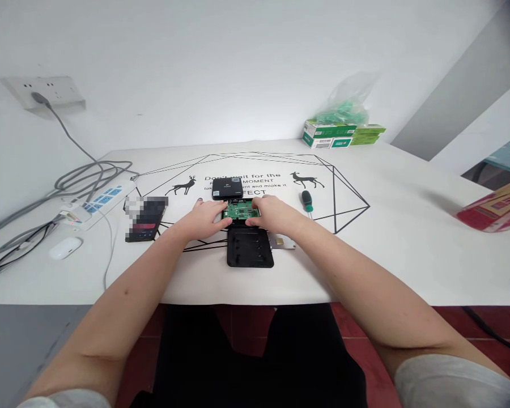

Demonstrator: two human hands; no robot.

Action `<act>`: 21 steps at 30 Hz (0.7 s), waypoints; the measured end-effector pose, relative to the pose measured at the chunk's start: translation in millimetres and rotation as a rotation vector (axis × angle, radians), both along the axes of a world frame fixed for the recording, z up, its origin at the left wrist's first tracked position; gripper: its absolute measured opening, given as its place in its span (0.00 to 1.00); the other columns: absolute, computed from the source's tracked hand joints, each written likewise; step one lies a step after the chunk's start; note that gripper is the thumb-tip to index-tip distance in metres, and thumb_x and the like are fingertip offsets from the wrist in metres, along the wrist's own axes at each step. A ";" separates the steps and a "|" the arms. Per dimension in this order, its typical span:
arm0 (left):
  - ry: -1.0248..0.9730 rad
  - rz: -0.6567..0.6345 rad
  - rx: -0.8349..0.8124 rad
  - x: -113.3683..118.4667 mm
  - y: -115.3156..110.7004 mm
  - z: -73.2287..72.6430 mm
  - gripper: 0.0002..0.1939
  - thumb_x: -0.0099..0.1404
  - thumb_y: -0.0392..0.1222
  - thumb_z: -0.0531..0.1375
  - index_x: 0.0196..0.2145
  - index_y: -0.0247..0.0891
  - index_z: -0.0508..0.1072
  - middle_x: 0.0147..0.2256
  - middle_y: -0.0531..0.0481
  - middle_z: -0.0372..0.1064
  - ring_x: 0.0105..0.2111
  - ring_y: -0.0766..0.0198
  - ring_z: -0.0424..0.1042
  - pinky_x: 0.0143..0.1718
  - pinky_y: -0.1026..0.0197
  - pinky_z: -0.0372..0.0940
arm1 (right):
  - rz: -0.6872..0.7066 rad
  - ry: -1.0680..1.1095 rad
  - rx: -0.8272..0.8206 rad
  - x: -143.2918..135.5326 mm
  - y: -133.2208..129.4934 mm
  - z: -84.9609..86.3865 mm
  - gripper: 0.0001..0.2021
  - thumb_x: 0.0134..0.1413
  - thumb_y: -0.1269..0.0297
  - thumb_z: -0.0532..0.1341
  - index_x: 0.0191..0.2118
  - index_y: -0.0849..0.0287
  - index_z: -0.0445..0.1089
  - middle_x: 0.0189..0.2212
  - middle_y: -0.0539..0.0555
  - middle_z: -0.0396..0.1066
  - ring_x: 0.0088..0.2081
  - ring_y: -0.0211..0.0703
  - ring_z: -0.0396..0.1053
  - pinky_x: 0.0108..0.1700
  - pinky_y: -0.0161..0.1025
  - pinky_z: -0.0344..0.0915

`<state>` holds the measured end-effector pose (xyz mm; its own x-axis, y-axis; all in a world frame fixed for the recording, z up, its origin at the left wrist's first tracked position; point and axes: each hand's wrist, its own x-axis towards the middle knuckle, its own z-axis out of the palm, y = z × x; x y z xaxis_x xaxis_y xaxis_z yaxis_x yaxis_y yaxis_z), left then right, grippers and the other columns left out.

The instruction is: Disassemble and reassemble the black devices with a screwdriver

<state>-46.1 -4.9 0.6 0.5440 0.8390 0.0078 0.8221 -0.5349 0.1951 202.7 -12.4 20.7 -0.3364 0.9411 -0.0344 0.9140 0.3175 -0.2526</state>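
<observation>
A green circuit board [240, 210] sits in a black plastic case in the middle of the table. My left hand [202, 220] grips its left edge, with thumb in front and fingers behind. At its right edge my right hand [276, 215] holds on in the same way, fingertips on the board. Just in front lies a black plastic cover [250, 248], inner side up, partly over a thin metal plate [283, 242]. Behind the board rests a closed black box [227, 188] with small labels. A screwdriver [307, 201] with a black and green handle lies to the right.
On the left are a phone [148, 219], a white power strip [106, 205] with grey cables, a white earbud case [66, 247] and thin black glasses [19, 249]. Green and white boxes [329, 134] stand by the wall. A red package [495, 207] is at the right edge.
</observation>
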 end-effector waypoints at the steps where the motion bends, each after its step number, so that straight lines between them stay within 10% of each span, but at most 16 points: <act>1: 0.000 -0.002 0.001 -0.2 0.1 -0.5 0.27 0.78 0.59 0.49 0.63 0.43 0.72 0.65 0.38 0.73 0.65 0.40 0.71 0.70 0.35 0.56 | -0.004 0.004 -0.012 0.5 0.8 0.2 0.17 0.64 0.52 0.71 0.51 0.59 0.77 0.50 0.65 0.80 0.47 0.55 0.78 0.41 0.42 0.69; 21: 0.035 0.000 -0.019 -1.7 1.9 -2.2 0.31 0.78 0.61 0.51 0.67 0.41 0.72 0.71 0.35 0.66 0.70 0.39 0.65 0.73 0.32 0.52 | 0.037 -0.032 -0.100 20.9 7.2 10.3 0.11 0.64 0.58 0.69 0.48 0.56 0.78 0.48 0.61 0.82 0.45 0.52 0.79 0.41 0.43 0.69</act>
